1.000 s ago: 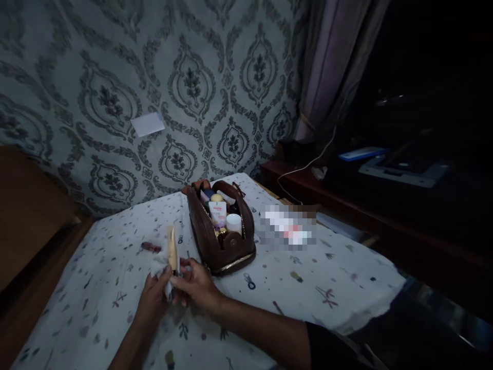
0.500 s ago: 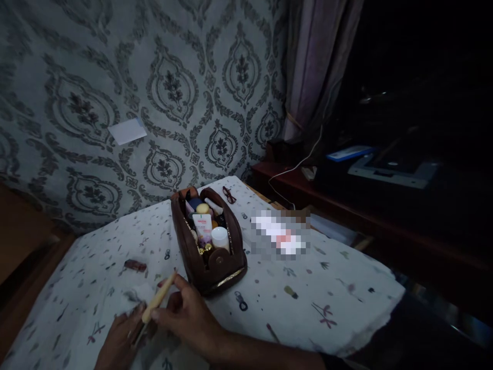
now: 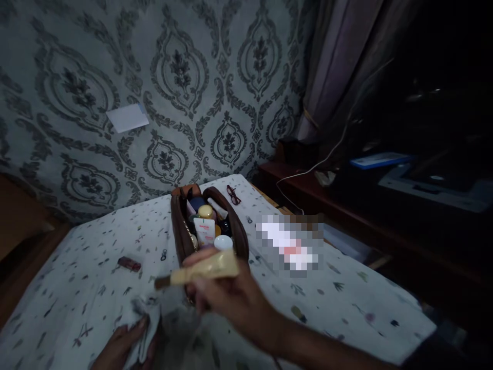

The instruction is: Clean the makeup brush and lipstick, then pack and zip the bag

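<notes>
A pale yellow squeeze tube with a brown tip (image 3: 210, 268) is pinched in the fingers of my right hand (image 3: 234, 300), its tip pointing left. My left hand (image 3: 125, 341), low in the view, is closed around a crumpled white cloth with grey marks (image 3: 149, 317). Just behind my right hand stands an unzipped brown cosmetics bag (image 3: 241, 234), its front partly hidden by that hand. Packed inside are a white tube with pink print (image 3: 204, 231), a white-lidded jar (image 3: 223, 242) and several other containers. Left of the bag lies a small dark red item (image 3: 129, 263).
Eyeglasses (image 3: 233, 195) rest on the patterned white cloth cover (image 3: 331, 288) behind the bag. A blurred-out pale object (image 3: 288, 244) lies to the right. Beyond are a white cable (image 3: 327, 156), a dark red ledge (image 3: 269, 169) and a patterned wall (image 3: 215, 77).
My right hand has moved right and up, away from my left hand, and the yellow tube has turned so its tip points left. More of the white cloth shows in my left hand.
</notes>
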{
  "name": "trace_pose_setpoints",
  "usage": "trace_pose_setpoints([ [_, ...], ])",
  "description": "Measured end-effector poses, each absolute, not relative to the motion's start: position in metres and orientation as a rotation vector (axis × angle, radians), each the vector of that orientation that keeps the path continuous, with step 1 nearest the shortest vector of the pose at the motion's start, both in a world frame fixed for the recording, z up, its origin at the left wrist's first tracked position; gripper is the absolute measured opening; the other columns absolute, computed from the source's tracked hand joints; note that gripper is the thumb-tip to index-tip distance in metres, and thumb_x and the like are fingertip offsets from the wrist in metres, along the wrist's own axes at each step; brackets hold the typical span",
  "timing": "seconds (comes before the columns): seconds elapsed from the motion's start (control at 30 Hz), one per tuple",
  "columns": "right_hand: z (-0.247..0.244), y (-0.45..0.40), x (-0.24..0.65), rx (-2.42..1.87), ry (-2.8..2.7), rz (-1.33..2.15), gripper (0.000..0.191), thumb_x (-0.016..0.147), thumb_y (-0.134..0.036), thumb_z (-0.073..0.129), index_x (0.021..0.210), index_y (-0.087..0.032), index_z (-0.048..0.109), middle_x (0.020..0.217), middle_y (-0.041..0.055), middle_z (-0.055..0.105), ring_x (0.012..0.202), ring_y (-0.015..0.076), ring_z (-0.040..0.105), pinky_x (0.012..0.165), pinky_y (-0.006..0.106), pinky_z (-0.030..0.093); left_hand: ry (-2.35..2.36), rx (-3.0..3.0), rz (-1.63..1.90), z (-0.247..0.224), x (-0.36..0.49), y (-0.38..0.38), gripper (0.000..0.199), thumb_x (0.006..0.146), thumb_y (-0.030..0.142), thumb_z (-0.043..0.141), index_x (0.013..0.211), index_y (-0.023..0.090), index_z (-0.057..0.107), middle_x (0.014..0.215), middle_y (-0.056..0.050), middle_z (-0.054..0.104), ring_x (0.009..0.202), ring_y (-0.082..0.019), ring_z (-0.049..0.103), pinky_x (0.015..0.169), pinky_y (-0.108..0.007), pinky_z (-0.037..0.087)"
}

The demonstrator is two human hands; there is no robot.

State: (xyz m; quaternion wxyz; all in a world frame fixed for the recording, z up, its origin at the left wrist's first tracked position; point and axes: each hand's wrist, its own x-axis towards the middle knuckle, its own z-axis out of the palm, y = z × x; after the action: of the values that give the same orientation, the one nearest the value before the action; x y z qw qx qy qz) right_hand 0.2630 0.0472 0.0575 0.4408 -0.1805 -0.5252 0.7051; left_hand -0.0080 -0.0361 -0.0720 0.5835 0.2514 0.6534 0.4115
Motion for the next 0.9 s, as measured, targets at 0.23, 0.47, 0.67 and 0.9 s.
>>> trace_pose_setpoints([
  [0.23,0.127,0.157,0.290,-0.592,-1.670,0.896,0.020,0.088,-0.031,0.066,0.099,-0.015,0.069,0.078,0.0009,0.068,0.067,0.0119,0.061,0.062,0.023,0.049,1.422,0.708,0.916,-0.054,0.003,-0.024,0.064,0.064,0.077,0.073,0.052,0.016,0.059,0.039,-0.002,0.049,0.032,-0.009,0.039,0.036,-0.022,0.033],
  [0.47,0.120,0.232,0.244,-0.897,-2.005,0.640,0.011,0.085,-0.020,0.062,0.089,-0.012,0.069,0.079,0.0034,0.074,0.069,0.0133,0.066,0.065,0.022,0.049,1.350,0.678,0.952,-0.040,0.019,-0.027,0.058,0.060,0.071,0.081,0.057,0.014,0.067,0.043,-0.003,0.056,0.039,-0.010,0.047,0.044,-0.023,0.037],
  [0.67,0.122,0.245,0.221,-1.067,-2.250,0.686,0.012,0.087,-0.019,0.062,0.086,-0.012,0.071,0.074,0.0041,0.075,0.061,0.0105,0.066,0.061,0.018,0.047,1.374,0.585,0.969,-0.035,0.027,-0.031,0.054,0.054,0.063,0.088,0.069,0.014,0.069,0.044,-0.003,0.059,0.039,-0.011,0.046,0.047,-0.025,0.040],
  [0.9,0.116,0.254,0.206,-1.182,-2.372,0.788,0.010,0.083,-0.016,0.065,0.080,-0.013,0.074,0.070,0.0019,0.073,0.054,0.0093,0.062,0.049,0.015,0.042,1.354,0.600,0.985,-0.039,0.024,-0.032,0.049,0.059,0.057,0.088,0.077,0.015,0.070,0.046,-0.002,0.060,0.042,-0.013,0.050,0.049,-0.026,0.041],
])
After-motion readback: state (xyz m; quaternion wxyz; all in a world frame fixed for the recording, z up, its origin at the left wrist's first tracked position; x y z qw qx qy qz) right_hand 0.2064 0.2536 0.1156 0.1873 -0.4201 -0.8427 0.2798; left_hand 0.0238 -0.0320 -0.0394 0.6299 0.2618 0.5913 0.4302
